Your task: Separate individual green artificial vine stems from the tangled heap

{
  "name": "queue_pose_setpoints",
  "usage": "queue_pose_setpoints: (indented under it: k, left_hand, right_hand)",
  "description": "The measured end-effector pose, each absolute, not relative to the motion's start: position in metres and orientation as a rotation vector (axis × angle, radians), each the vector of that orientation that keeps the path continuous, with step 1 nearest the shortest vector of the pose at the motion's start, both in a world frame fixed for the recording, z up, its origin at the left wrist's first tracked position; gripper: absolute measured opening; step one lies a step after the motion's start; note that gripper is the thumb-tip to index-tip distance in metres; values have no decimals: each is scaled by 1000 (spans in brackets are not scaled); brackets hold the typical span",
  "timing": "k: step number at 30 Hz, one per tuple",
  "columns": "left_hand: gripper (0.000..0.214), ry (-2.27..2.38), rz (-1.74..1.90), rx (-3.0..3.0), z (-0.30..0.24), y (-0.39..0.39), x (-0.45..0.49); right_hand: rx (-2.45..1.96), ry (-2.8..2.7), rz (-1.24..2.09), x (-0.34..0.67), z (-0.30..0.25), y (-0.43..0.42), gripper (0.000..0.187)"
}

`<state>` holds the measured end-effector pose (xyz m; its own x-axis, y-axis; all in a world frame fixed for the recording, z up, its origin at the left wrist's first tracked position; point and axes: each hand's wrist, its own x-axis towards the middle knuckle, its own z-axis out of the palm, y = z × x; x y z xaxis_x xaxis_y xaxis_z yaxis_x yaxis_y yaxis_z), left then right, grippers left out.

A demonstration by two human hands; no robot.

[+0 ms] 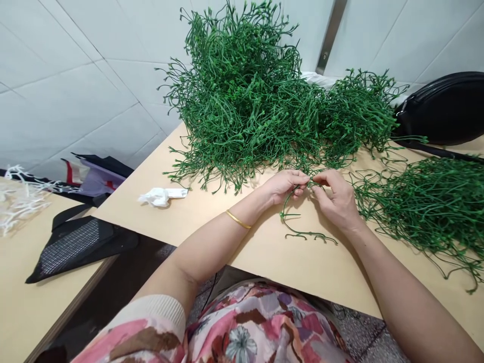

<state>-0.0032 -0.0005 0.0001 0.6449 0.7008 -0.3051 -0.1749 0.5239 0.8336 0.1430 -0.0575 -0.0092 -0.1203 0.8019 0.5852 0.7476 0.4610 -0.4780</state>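
Observation:
My left hand pinches a thin green artificial plant stem between thumb and fingers. Its lower part curves down to the tabletop and ends in small branching tips. My right hand meets the left one fingertip to fingertip, closed on the stem's upper end. The exact joint between the fingers is too small to make out. Just beyond both hands rises a large tangled heap of green plastic stems with budded tips. A second, flatter pile of stems lies beside my right forearm.
A crumpled white tissue packet rests left of my forearm. At the back right stands a black bag with a strap. A black mesh pouch and white branching pieces lie on another table at left. A tiled wall closes the back.

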Motion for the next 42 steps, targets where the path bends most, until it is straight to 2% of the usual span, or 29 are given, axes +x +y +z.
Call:
queue_pose_setpoints:
  k: [5,11,17,24,29,36,42]
  left_hand:
    - [16,784,734,836,-1,-6,3]
    - [15,759,728,792,1,-4,3]
    - [19,685,667,889,-5,-4,2]
    - [24,696,632,907,0,-6,2]
    - [33,778,713,1053,-2,-12,6]
    - [30,734,649,1138,-2,-11,2]
    - [30,732,621,1230,-3,-7,0]
  right_hand:
    - [-1312,-1931,-19,142,-9,-59,9]
    - [-1223,-1951,79,143,-11,-58,6]
    - [-1231,-1920,185,142,-12,-57,18]
    - [-1325,-1815,572,145,-13,-56,17]
    - [-1365,-1857,428,149,-11,-54,11]
    - [-1305,-1706,860,152,-16,-54,14]
    - [-1239,-1665,939,154,-10,-52,18]
